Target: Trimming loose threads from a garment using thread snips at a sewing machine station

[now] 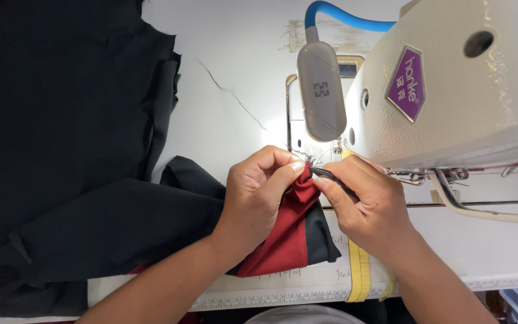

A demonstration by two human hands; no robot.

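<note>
Where the red-and-black fabric (292,231) bunched, left hand (258,195) pinched its tip, right hand (364,201) pinched a dark tool (326,174); lamp (321,90) and sewing machine (457,84) crowded above.

Bright, even light; grey oblong lamp on blue gooseneck (321,90) throws glare patch on white table (241,90) beneath. Black cloth (61,120) underexposed, detail lost. Sharp focus, slight wide-angle edge stretch.
</note>
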